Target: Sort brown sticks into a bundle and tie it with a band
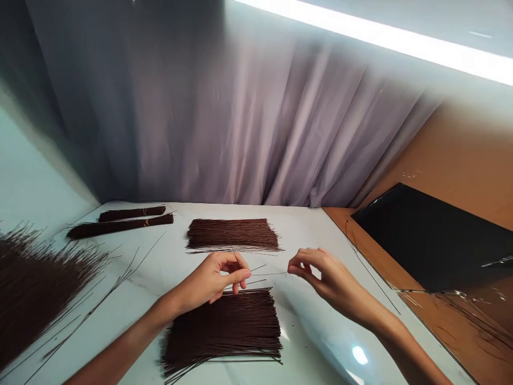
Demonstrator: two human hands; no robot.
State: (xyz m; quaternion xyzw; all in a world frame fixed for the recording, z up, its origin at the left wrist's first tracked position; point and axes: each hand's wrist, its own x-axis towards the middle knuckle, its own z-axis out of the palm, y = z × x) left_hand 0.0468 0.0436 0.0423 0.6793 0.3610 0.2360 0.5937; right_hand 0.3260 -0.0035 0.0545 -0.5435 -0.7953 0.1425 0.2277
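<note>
The left hand is closed in a pinch on one end of a single thin stick; the right hand pinches the other end between thumb and forefinger, its remaining fingers curled loosely. The stick spans the gap between the two hands, roughly level, above the white table. A few further thin sticks appear to project from the left-hand grip, though they are too fine to count.

Directly below the hands lies the near flat pile of dark brown sticks, its strands running left to right; the far flat pile lies beyond the hands, parallel to the first. Two tied bundles rest at the far left of the table; a large loose heap occupies the left edge, with stray sticks scattered beside it. A black tray sits on the brown surface to the right; a grey curtain hangs behind the table.
</note>
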